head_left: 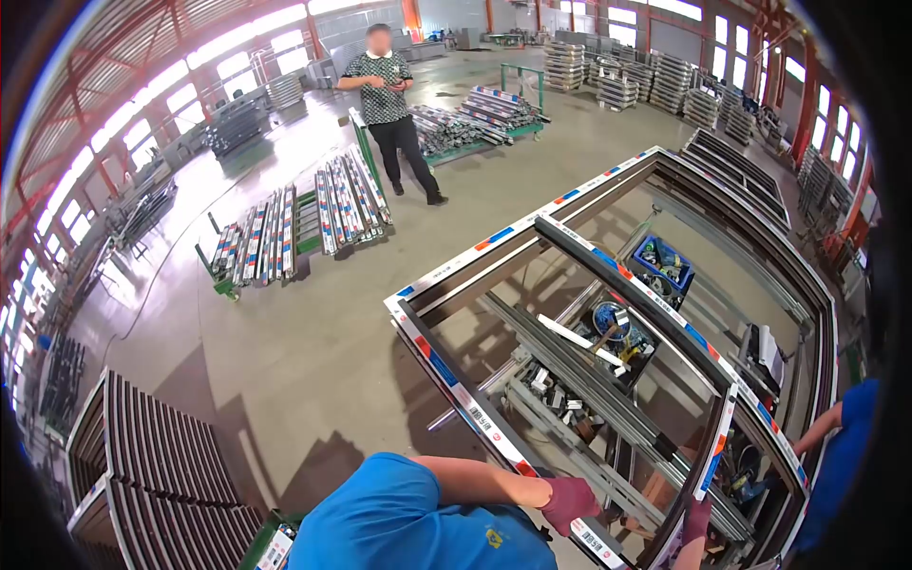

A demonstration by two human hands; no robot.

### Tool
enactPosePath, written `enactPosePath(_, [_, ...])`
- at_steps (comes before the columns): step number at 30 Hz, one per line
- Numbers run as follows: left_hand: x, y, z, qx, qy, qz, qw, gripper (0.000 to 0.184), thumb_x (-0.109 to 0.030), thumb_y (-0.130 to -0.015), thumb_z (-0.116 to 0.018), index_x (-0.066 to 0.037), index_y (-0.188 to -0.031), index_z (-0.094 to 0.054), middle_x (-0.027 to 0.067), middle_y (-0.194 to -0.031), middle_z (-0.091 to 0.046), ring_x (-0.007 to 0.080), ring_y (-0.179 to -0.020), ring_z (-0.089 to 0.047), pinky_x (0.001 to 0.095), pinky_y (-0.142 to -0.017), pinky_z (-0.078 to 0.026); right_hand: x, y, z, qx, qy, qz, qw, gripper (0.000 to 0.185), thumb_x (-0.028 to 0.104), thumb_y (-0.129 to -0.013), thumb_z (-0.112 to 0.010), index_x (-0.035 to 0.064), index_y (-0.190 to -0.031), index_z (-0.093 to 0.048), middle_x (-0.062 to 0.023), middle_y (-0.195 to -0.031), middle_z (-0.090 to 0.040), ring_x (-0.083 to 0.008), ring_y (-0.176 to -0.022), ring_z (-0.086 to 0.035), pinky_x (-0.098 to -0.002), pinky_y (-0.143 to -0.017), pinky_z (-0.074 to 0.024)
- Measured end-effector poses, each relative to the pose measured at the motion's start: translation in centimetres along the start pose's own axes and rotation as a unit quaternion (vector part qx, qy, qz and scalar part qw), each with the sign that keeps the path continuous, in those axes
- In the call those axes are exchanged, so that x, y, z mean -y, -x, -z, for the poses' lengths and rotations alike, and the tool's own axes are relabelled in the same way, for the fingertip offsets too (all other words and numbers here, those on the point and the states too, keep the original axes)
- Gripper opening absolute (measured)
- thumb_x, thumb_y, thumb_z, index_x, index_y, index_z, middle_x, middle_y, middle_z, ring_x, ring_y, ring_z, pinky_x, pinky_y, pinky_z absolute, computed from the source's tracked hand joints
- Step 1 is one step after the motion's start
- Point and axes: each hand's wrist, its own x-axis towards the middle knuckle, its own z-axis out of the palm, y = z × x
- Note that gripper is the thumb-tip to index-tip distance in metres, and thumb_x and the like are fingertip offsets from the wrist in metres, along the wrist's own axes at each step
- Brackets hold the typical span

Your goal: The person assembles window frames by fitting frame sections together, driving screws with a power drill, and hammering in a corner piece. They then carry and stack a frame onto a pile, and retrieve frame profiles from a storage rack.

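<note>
A large window frame [475,410] with dark profiles and white, red and blue printed film lies across the view at an angle. My left hand [568,503], in a maroon glove, is closed over the near edge of this frame. A short filmed bar [717,446] stands between the near edge and the long crossbar [627,271]. My right hand [696,524], also gloved in maroon, wraps around the lower end of that bar; its fingers are partly hidden. Beneath the frame are long grey metal profiles [589,366] and small white and metal pieces [560,394].
A co-worker's arm [822,429] in a blue sleeve reaches to the frame at right. Another person [385,95] stands beyond it, near carts of filmed profiles [351,204]. A blue crate [662,263] and a blue round container [610,320] show through the frame. Stacked dark profiles [176,475] stand lower left.
</note>
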Motion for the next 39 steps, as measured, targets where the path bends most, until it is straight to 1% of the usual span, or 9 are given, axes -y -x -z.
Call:
enactPosePath(2, [-0.1,0.1,0.0,-0.002,0.001,-0.007,1.000,0.068,-0.045,-0.070,-0.083,-0.003,-0.120,-0.064,0.0156,-0.105,-0.069,0.0391,-0.100,-0.070,0.0498,-0.087,-0.056,3.0,1.5,0.1,-0.011,0.038,-0.036,0.999,0.052,0.034,-0.088,-0.081,0.0004,-0.127,-0.073,-0.0181,-0.108,-0.079,-0.0289,-0.095,-0.075,-0.0444,-0.085,-0.0555])
enactPosePath(8, [0.2,0.0,-0.2,-0.014,0.001,-0.019,1.000,0.069,-0.046,-0.071,-0.082,-0.002,-0.121,-0.064,0.0162,-0.108,-0.069,0.0387,-0.102,-0.070,0.0495,-0.089,-0.056,1.9,0.6,-0.4,-0.030,0.078,-0.075,0.994,0.047,0.022,-0.091,-0.078,-0.0017,-0.132,-0.069,-0.0139,-0.115,-0.076,-0.0240,-0.097,-0.070,-0.0414,-0.088,-0.0547])
enactPosePath(11, [0.4,-0.1,-0.5,-0.011,0.003,-0.022,1.000,0.069,-0.046,-0.071,-0.081,-0.002,-0.121,-0.064,0.0164,-0.110,-0.069,0.0382,-0.103,-0.070,0.0494,-0.089,-0.056,1.1,0.4,-0.8,-0.044,0.023,-0.042,0.998,0.049,0.034,-0.087,-0.084,0.0015,-0.121,-0.074,-0.0140,-0.103,-0.079,-0.0253,-0.088,-0.074,-0.0429,-0.081,-0.0550])
enactPosePath(23, [0.4,0.1,-0.5,-0.030,0.012,-0.025,0.999,0.067,-0.045,-0.070,-0.082,-0.002,-0.118,-0.064,0.0159,-0.105,-0.069,0.0387,-0.102,-0.069,0.0495,-0.088,-0.056,-2.8,-1.3,-1.0,-0.019,-0.096,-0.027,0.995,0.052,0.029,-0.089,-0.084,-0.0013,-0.129,-0.069,-0.0115,-0.107,-0.078,-0.0222,-0.086,-0.071,-0.0414,-0.079,-0.0544])
enactPosePath(26, [-0.3,0.1,-1.2,-0.036,0.026,-0.029,0.999,0.069,-0.045,-0.069,-0.083,-0.002,-0.120,-0.064,0.0165,-0.107,-0.069,0.0387,-0.103,-0.069,0.0500,-0.088,-0.055,2.8,2.2,-0.3,0.060,-0.183,-0.064,0.979,0.060,0.031,-0.092,-0.081,-0.0012,-0.140,-0.064,-0.0151,-0.130,-0.073,-0.0249,-0.111,-0.071,-0.0384,-0.093,-0.0557])
enactPosePath(28, [0.0,0.2,0.2,-0.016,0.019,-0.024,0.999,0.071,-0.045,-0.069,-0.083,-0.002,-0.122,-0.064,0.0174,-0.108,-0.068,0.0387,-0.104,-0.069,0.0503,-0.089,-0.055,5.1,3.4,-0.3,0.073,-0.195,-0.078,0.975,0.061,0.032,-0.093,-0.079,-0.0001,-0.141,-0.063,-0.0145,-0.132,-0.073,-0.0248,-0.112,-0.071,-0.0389,-0.094,-0.0554])
enactPosePath(30, [1.8,-0.5,-3.4,-0.167,0.026,-0.085,0.982,0.061,-0.042,-0.067,-0.081,-0.001,-0.110,-0.066,0.0192,-0.100,-0.069,0.0420,-0.095,-0.069,0.0524,-0.084,-0.055,5.4,3.7,-0.3,0.074,-0.201,-0.077,0.974,0.061,0.034,-0.094,-0.078,0.0011,-0.142,-0.062,-0.0138,-0.133,-0.072,-0.0248,-0.113,-0.070,-0.0393,-0.095,-0.0551])
enactPosePath(33, [0.4,0.1,-0.5,-0.041,0.059,-0.025,0.997,0.057,-0.040,-0.069,-0.083,0.000,-0.106,-0.066,0.0190,-0.102,-0.070,0.0429,-0.096,-0.069,0.0520,-0.086,-0.056,6.9,5.1,0.4,0.076,-0.170,-0.100,0.977,0.061,0.036,-0.095,-0.075,0.0028,-0.144,-0.061,-0.0128,-0.135,-0.071,-0.0247,-0.114,-0.070,-0.0400,-0.095,-0.0547])
enactPosePath(39, [-0.1,0.0,0.2,-0.049,0.028,-0.031,0.998,0.058,-0.039,-0.068,-0.083,-0.001,-0.107,-0.067,0.0181,-0.101,-0.070,0.0418,-0.096,-0.070,0.0508,-0.085,-0.057,8.6,4.9,0.4,0.062,-0.164,-0.111,0.978,0.061,0.040,-0.097,-0.070,0.0063,-0.147,-0.058,-0.0107,-0.139,-0.068,-0.0244,-0.117,-0.068,-0.0413,-0.097,-0.0538])
